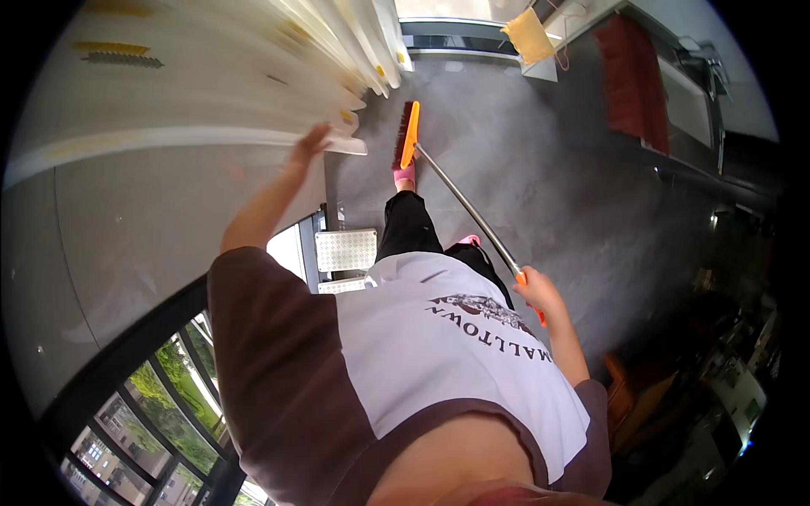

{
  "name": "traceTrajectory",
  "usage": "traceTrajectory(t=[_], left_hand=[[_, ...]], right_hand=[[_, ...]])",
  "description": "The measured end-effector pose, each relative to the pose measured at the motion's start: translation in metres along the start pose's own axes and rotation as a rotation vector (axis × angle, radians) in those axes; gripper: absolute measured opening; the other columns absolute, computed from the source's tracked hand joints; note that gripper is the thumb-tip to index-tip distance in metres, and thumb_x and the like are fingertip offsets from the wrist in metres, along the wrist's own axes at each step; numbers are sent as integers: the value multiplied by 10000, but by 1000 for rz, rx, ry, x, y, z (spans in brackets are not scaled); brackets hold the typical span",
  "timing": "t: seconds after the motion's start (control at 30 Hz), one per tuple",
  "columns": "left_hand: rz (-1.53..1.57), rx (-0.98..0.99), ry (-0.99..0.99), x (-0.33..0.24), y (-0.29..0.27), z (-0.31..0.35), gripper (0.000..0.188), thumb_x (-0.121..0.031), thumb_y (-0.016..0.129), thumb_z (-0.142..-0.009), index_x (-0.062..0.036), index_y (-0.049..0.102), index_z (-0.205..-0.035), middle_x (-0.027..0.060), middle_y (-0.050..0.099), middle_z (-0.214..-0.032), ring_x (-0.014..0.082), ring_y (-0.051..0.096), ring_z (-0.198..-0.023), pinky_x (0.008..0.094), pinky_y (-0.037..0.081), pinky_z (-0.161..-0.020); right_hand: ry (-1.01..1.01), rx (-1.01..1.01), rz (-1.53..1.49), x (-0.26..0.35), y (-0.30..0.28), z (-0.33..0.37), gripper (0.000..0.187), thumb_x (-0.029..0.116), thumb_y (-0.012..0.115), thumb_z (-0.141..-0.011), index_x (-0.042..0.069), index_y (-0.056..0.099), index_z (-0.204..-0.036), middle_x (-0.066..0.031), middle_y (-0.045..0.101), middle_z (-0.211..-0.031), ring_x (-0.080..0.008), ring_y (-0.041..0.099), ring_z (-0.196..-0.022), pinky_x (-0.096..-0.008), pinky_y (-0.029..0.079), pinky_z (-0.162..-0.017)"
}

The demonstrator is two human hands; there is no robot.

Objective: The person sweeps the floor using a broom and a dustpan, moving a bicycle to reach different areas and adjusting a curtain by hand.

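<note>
My right hand (542,292) is closed around the orange grip of a broom with a silver metal handle (470,208). The orange broom head (410,135) with dark reddish bristles is up ahead, tilted on its side, close by my pink shoe (405,175). My left hand (310,145) reaches forward at the lower edge of a pale curtain (278,93) with yellow and grey marks. Its fingers look stretched out against the cloth, slightly blurred, and no firm hold on the curtain shows.
Grey flooring (515,135) spreads ahead and right. A white patterned step stool (346,250) stands left of my legs, near a dark-framed window with railings (160,413). A dark red cloth (631,83) hangs at a sink counter (688,105). A yellow cloth (530,35) is near the far doorway.
</note>
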State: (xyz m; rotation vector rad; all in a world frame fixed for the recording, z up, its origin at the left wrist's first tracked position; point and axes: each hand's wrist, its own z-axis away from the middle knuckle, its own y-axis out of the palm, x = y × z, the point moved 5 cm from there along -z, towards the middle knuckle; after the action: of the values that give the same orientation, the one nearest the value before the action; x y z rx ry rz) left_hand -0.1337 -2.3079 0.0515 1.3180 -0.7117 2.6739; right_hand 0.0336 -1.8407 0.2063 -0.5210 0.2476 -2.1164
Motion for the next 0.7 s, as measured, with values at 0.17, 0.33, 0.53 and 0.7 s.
traceTrajectory(t=[0.17, 0.33, 0.53, 0.7], left_hand=[[-194, 8, 30, 142, 47, -6, 690, -156, 450, -693, -225, 30, -1236, 13, 6, -1298, 199, 19, -1193, 396, -1, -969], [-178, -389, 74, 214, -27, -98, 700, -233, 456, -678, -257, 32, -1235, -18, 16, -1300, 155, 48, -1193, 372, 20, -975], [-408, -306, -109, 293, -100, -208, 737, -163, 463, -695, -248, -33, -1234, 9, -78, -1298, 170, -25, -1195, 409, -55, -955], [-459, -263, -102, 334, -106, -235, 743, -323, 492, -658, -203, 43, -1238, 71, 10, -1296, 264, -18, -1187, 388, 39, -955]], right_hand=[[-20, -19, 49, 43, -9, -6, 295, 149, 571, -627, -1, 458, -855, -162, 534, -651, -254, 535, -538, -336, 412, -498], [68, -16, 66, 71, 0, -7, 288, 172, 566, -629, 32, 468, -861, -169, 541, -741, -312, 520, -716, -373, 402, -604], [25, -109, -19, 90, 24, -15, 286, 149, 553, -643, 22, 455, -879, -129, 532, -631, -209, 518, -460, -304, 405, -429], [173, -94, -227, 110, 41, -4, 265, 169, 538, -641, 37, 452, -855, -178, 538, -755, -329, 508, -742, -389, 395, -629]])
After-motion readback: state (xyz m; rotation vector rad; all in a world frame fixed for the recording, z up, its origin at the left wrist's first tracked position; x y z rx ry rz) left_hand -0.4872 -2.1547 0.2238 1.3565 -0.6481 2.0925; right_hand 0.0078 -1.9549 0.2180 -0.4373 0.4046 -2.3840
